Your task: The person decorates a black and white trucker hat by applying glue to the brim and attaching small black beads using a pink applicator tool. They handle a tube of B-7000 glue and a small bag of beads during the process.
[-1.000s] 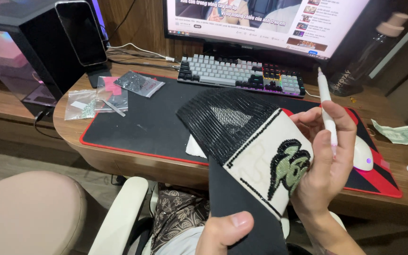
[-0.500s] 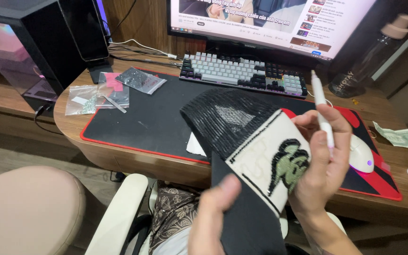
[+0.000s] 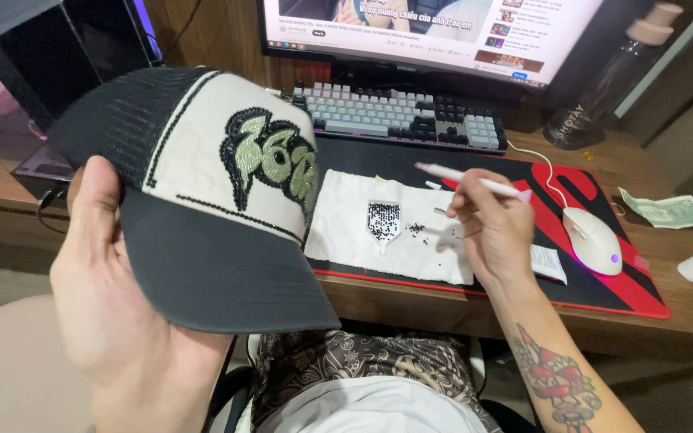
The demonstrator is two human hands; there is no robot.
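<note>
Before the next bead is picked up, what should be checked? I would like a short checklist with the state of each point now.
1. Cap held firmly: ok, the left hand grips it by the black brim, with the beaded front panel facing up.
2. Pen tool in hand: ok, the right hand holds it above the white cloth.
3. Beads available: ok, small dark beads fill the little tray, and a few lie loose beside it.
4. Tool tip ready to pick: cannot tell, it is too small to see.
5. Mouse clear of the work: ok, it sits apart, to the right of the cloth.
</note>
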